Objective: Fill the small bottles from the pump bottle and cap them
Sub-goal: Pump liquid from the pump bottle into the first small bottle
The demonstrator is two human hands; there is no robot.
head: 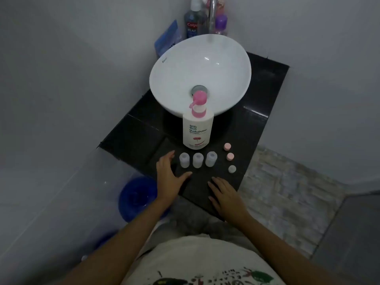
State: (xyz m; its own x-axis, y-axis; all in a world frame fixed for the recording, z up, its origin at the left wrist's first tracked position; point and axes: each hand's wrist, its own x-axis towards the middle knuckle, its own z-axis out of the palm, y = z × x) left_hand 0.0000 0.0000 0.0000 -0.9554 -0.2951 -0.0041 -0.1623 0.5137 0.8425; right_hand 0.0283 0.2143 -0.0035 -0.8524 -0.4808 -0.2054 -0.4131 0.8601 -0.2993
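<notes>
A white pump bottle (197, 130) with a pink pump head stands upright on the black counter (261, 112), in front of the sink. Three small translucent bottles stand uncapped in a row before it: left (184, 160), middle (197, 160), right (211, 159). Three loose caps lie to their right: a pink cap (227, 146), a second pink cap (230, 156) and a pale cap (232, 169). My left hand (169, 177) rests flat on the counter beside the left bottle, fingers spread, holding nothing. Flat near the front edge lies my right hand (224, 196), also holding nothing.
A white basin (232, 58) fills the back of the counter, with a tap (212, 15), a mouthwash bottle (192, 23) and a purple bottle (221, 24) behind it. A blue bucket (137, 198) sits on the floor at the left.
</notes>
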